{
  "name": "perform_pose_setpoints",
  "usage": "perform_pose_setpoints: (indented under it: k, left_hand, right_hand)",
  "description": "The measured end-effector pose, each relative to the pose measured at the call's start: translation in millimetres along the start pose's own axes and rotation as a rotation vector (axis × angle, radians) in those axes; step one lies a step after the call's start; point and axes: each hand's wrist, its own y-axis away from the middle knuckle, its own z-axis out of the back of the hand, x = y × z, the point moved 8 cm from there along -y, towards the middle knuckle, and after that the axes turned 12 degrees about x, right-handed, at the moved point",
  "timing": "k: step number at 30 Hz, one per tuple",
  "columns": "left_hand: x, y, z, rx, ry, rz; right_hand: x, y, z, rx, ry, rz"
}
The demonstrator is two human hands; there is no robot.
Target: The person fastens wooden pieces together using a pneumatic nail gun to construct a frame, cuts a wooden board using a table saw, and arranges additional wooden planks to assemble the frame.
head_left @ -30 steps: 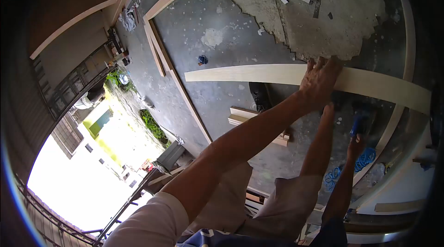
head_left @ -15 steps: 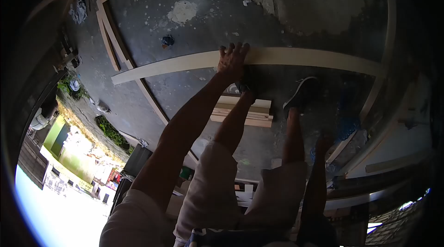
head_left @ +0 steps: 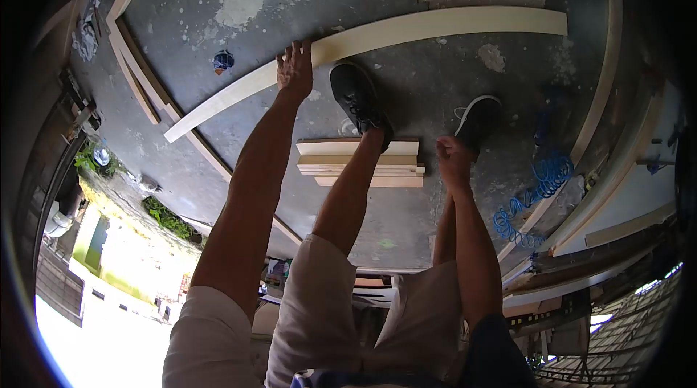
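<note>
A long pale wooden plank (head_left: pixel 435 23) lies across the floor, its near-left end over a frame strip. My left hand (head_left: pixel 295 72) grips the plank left of its middle, fingers over its width. My right hand (head_left: pixel 454 159) hangs apart from the plank, near my right shoe (head_left: pixel 481 121). Its fingers are loosely bent, and I see nothing in them. My left shoe (head_left: pixel 354 97) is close to the plank's near edge. A small stack of short boards (head_left: pixel 359 160) sits on the floor beneath my left leg.
Thin wooden strips (head_left: pixel 138 72) form a frame along the left floor. Another long strip (head_left: pixel 606 76) runs down the right side. A coiled blue hose (head_left: pixel 552 174) lies at the right. A small dark blue object (head_left: pixel 223 61) rests beyond the plank.
The plank has shifted away from me and left, its right end coming off the right-hand strip. My left hand moved left with it. My right hand has come forward, up beside the right shoe.
</note>
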Motion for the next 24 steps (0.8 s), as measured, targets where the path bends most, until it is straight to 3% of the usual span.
perform_pose_setpoints:
  k: [4,7,13,21,23,24]
  left_hand:
    - [-14,14,21,0.05,0.027,0.063]
    - [-10,26,15,0.08,0.298,0.095]
    - [-8,93,25,-0.018,0.815,0.232]
    - [42,288,-70,0.085,1.007,0.428]
    - [69,332,-81,0.103,1.03,0.478]
    - [88,348,-92,0.115,1.044,0.5]
  right_hand:
    - [38,-30,-43,0.074,-0.076,0.027]
    - [47,-37,-62,0.09,0.14,0.027]
    - [56,-10,-60,0.239,0.201,0.048]
    - [58,24,105,0.149,0.469,0.121]
    - [18,24,168,0.089,0.411,0.041]
    - [24,37,195,0.064,0.497,0.258]
